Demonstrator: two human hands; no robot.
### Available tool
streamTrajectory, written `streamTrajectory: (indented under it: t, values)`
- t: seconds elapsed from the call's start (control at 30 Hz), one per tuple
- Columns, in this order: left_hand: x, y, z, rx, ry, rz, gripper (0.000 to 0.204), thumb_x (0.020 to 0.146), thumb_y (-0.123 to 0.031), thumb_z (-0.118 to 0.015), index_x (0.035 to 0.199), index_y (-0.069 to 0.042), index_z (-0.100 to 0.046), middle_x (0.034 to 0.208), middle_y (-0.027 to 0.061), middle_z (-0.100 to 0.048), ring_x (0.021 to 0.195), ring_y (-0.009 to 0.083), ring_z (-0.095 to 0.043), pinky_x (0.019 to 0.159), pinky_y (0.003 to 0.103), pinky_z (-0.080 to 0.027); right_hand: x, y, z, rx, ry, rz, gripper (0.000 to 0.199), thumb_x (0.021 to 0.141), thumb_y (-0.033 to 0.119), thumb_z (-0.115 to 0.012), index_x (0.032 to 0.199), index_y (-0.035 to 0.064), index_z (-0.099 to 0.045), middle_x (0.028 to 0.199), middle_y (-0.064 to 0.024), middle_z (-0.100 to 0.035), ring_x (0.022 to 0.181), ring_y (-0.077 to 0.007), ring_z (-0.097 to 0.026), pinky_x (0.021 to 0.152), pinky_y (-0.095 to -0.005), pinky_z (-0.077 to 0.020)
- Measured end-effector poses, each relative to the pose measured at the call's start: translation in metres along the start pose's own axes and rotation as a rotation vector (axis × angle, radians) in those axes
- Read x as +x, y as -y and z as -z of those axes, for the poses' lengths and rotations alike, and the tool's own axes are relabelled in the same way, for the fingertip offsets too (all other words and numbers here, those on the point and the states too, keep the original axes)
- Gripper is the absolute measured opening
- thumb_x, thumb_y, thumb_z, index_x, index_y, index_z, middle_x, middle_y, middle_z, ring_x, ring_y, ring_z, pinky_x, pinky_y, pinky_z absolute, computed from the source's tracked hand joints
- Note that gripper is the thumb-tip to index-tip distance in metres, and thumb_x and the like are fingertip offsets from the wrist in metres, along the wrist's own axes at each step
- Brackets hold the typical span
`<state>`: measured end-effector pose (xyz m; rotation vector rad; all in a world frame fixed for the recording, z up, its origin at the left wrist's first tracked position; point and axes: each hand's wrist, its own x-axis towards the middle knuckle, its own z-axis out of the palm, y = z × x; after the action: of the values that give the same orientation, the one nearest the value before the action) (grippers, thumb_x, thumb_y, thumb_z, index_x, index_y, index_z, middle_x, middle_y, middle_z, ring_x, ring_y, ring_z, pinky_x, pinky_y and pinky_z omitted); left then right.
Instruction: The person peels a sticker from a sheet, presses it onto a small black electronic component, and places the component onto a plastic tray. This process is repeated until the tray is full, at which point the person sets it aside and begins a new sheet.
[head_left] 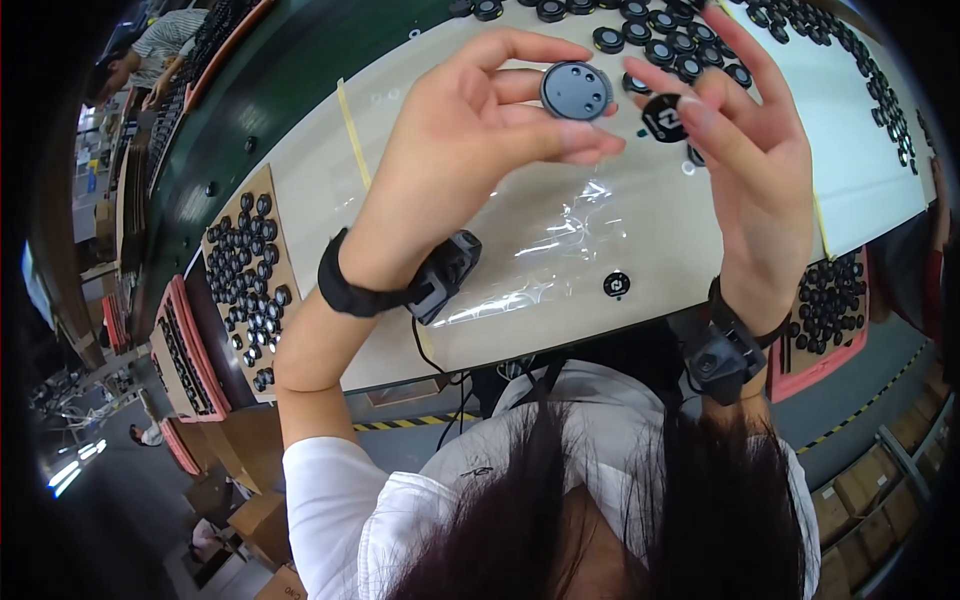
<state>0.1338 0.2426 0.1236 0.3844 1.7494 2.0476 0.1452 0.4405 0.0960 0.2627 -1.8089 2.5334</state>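
Note:
Between the thumb and fingers of my left hand (470,120) is a round dark grey disc-shaped part (573,90), its face with several small round holes turned up. Close to its right, my right hand (750,140) pinches a thin black round sticker (664,118) with a white mark on it. The two pieces are apart, both raised over the table. A similar black round piece with a white mark (617,285) lies on the table near its front edge. Dark camera-like devices are strapped to both my wrists.
Many black round parts (660,50) cover the far side of the table (500,240). More sit on a cardboard sheet (262,185) at the left and in a pink-edged tray (800,378) at the right. Clear plastic film lies in the middle. Another person works at the far left.

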Motion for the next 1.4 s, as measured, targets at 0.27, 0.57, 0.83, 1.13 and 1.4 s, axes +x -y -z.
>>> streamTrajectory:
  t: [0.27, 0.57, 0.83, 1.13, 1.4]
  values:
    - [-0.031, -0.007, -0.023, 0.431, -0.28, -0.277, 0.041, 0.069, 0.014, -0.064, 0.103, 0.006, -0.043, 0.093, 0.0193, -0.059, 0.085, 0.0254, -0.063, 0.077, 0.033, -0.054, 0.006, 0.021, -0.042, 0.207, 0.104, -0.175, 0.069, 0.071, -0.007, -0.067, 0.127, -0.007, -0.027, 0.066, -0.0053, -0.055, 0.066, -0.0147, -0.059, 0.065, -0.0254, -0.0494]
    - [-0.032, -0.009, -0.026, 0.66, -0.337, -0.408, 0.04, 0.067, 0.014, -0.066, 0.1, 0.007, -0.045, 0.094, 0.0179, -0.059, 0.087, 0.023, -0.062, 0.078, 0.031, -0.054, -0.006, 0.021, -0.041, 0.171, 0.041, -0.185, 0.05, 0.072, -0.006, -0.065, 0.116, -0.0067, -0.042, 0.071, -0.0078, -0.056, 0.072, -0.015, -0.059, 0.067, -0.0242, -0.0479]
    - [-0.031, -0.008, -0.024, 0.616, -0.427, -0.393, 0.04, 0.066, 0.015, -0.065, 0.1, 0.008, -0.045, 0.098, 0.0193, -0.058, 0.09, 0.0213, -0.06, 0.079, 0.031, -0.053, -0.018, 0.003, -0.032, 0.004, 0.002, -0.07, 0.051, 0.073, -0.004, -0.065, 0.118, -0.0037, -0.041, 0.082, -0.0078, -0.054, 0.081, -0.0165, -0.056, 0.073, -0.026, -0.0452]
    - [-0.034, -0.004, -0.019, 0.554, -0.448, -0.373, 0.042, 0.065, 0.015, -0.066, 0.101, 0.009, -0.046, 0.099, 0.0188, -0.057, 0.089, 0.0211, -0.06, 0.077, 0.029, -0.053, -0.024, -0.02, -0.019, -0.197, -0.033, 0.066, 0.053, 0.074, -0.001, -0.064, 0.122, -0.0004, -0.041, 0.093, -0.0078, -0.053, 0.092, -0.0182, -0.052, 0.079, -0.028, -0.0422]
    - [-0.034, -0.005, -0.015, 0.325, -0.304, -0.365, 0.042, 0.065, 0.015, -0.065, 0.102, 0.009, -0.046, 0.099, 0.019, -0.057, 0.089, 0.0213, -0.06, 0.076, 0.029, -0.053, -0.032, -0.028, -0.019, -0.389, -0.064, 0.193, 0.055, 0.075, 0.001, -0.063, 0.124, 0.0026, -0.04, 0.104, -0.0078, -0.051, 0.101, -0.0197, -0.049, 0.085, -0.0298, -0.0396]
